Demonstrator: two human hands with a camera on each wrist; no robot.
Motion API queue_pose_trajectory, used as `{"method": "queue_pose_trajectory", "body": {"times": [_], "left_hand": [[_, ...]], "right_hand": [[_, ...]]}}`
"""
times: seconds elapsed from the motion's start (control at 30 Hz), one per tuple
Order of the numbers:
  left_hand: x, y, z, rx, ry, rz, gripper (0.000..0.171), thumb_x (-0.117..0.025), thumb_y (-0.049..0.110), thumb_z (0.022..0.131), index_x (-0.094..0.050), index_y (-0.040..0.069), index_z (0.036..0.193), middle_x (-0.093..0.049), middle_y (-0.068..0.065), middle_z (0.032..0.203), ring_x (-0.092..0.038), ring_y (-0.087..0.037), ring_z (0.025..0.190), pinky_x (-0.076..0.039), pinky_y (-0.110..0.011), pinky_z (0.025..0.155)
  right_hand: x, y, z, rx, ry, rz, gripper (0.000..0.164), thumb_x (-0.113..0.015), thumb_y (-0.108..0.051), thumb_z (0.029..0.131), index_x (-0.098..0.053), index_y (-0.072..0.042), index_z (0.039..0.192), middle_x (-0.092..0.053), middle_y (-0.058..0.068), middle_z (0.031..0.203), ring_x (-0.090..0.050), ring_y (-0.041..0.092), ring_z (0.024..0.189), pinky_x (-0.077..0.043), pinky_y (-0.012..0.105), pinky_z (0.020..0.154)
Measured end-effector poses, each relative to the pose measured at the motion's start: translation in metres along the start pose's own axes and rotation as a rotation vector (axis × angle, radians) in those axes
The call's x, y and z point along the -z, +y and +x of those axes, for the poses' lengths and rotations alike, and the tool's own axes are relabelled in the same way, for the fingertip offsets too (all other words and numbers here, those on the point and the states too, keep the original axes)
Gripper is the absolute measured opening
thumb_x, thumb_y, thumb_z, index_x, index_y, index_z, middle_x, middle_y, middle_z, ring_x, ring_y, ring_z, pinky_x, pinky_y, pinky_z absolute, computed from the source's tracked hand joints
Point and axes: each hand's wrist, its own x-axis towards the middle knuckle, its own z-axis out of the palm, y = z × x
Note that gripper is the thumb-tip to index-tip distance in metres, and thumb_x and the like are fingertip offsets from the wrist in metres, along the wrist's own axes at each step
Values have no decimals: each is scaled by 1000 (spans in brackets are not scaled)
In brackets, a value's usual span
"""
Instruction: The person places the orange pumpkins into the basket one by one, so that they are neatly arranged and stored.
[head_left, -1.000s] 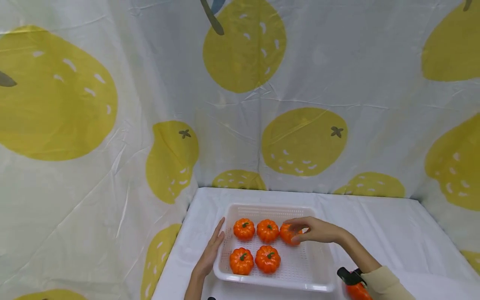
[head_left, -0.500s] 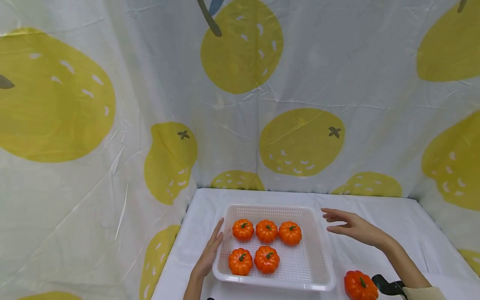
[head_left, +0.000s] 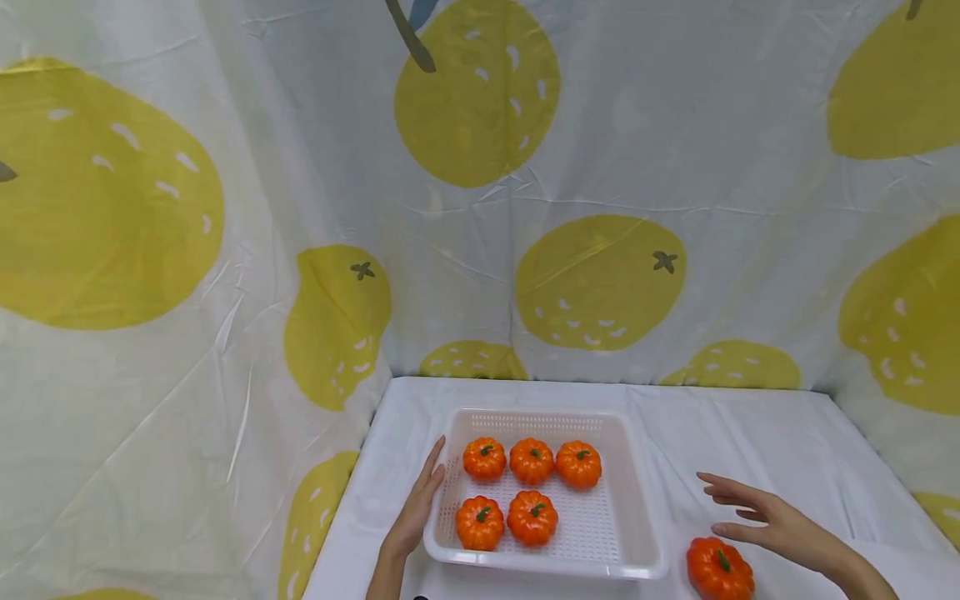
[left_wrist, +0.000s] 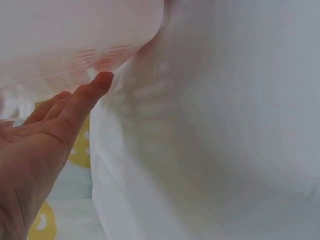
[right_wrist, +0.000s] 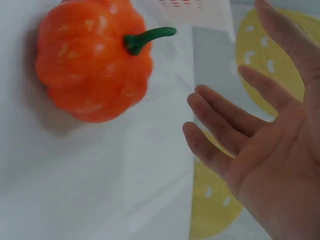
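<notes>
A white plastic basket (head_left: 622, 500) with slotted walls holds several small orange pumpkins, three in the back row and two in front, such as the front left pumpkin (head_left: 480, 523). Along the basket's left side lies my left hand (head_left: 415, 510), its straight fingers at the wall; the left wrist view shows the fingertips right by the slots. To the right of the basket, another orange pumpkin (head_left: 720, 569) with a green stem sits on the white cloth. Above and behind it my right hand (head_left: 780, 527) hovers with spread, relaxed fingers and an empty palm, apart from the pumpkin.
A white cloth covers the table (head_left: 765, 433). A hanging curtain (head_left: 465, 275) printed with yellow fruit rises behind the table and along both sides.
My right hand has left the back right pumpkin in the basket and moved right, then down towards the pumpkin on the cloth. The left hand stays at the basket's side.
</notes>
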Motion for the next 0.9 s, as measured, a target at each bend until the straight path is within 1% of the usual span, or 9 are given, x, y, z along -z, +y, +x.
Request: {"method": "queue_pose_trajectory", "body": {"times": [0.07, 0.17, 0.27, 0.33, 0.43, 0.53, 0.67, 0.77, 0.9], "left_hand": [[0, -1, 0, 0, -2, -1, 58, -34, 49, 111, -16, 40, 166, -6, -6, 177, -3, -44, 161, -9, -75, 122], [1, -2, 0, 3, -5, -1, 57, -33, 49, 111, -16, 41, 165, -6, -5, 177, -2, -45, 161, -10, -75, 122], [1, -2, 0, 3, -6, 7, 58, -33, 50, 111, -15, 40, 166, -5, -6, 177, -2, -45, 161, -10, -76, 121], [1, -1, 0, 4, -7, 12, 59, -33, 50, 111, -15, 40, 166, -5, -7, 177, -2, -46, 161, -10, -76, 121], [0, -1, 0, 9, -5, 5, 59, -34, 50, 111, -15, 40, 166, -6, -6, 177, -2, -45, 161, -10, -75, 121], [0, -1, 0, 4, -6, 2, 59, -34, 49, 111, -15, 39, 166, -5, -7, 177, -2, -45, 161, -10, -75, 121], [0, -1, -1, 5, -4, -8, 58, -34, 48, 111, -16, 39, 166, -6, -6, 177, -2, -45, 161, -8, -75, 121], [0, -1, -1, 4, -5, -6, 57, -34, 48, 111, -16, 41, 165, -6, -6, 177, -2, -45, 161, -8, -75, 121], [0, -1, -1, -4, -13, -8, 58, -34, 49, 111, -16, 40, 166, -6, -6, 177, -1, -44, 162, -8, -75, 122]], "right_hand": [[-6, 9, -6, -27, -46, 58, 65, -62, -26, 103, -36, -3, 159, -48, -39, 138, -48, -24, 112, -56, 24, 89], [-15, 21, -13, -95, -114, 161, 68, -59, -27, 104, -30, -2, 161, -54, 1, 155, -48, -24, 111, -57, 50, 98], [-23, 30, -18, -164, -153, 252, 72, -58, -29, 104, -26, -1, 162, -39, 37, 156, -47, -25, 106, -49, 74, 95], [-26, 36, -20, -163, -156, 262, 72, -58, -27, 103, -26, 0, 161, -45, 29, 157, -47, -26, 106, -55, 59, 98], [-30, 41, -21, -128, -157, 278, 70, -59, -23, 103, -26, 2, 160, -57, -8, 151, -48, -26, 109, -56, 29, 94], [-33, 46, -22, -126, -169, 321, 70, -59, -21, 103, -25, 0, 162, -54, -34, 138, -51, -20, 113, -52, 23, 89], [-40, 51, -24, -209, -184, 438, 74, -62, -19, 101, -25, -6, 163, -55, -1, 155, -58, 16, 126, -57, 52, 96], [-45, 53, -23, -242, -173, 473, 77, -65, -15, 98, -25, -6, 163, -39, 29, 161, -53, 39, 130, -54, 64, 95], [-50, 54, -23, -286, -145, 503, 83, -68, -11, 95, -22, -6, 164, -32, 32, 163, -53, 39, 130, -56, 64, 95]]}}
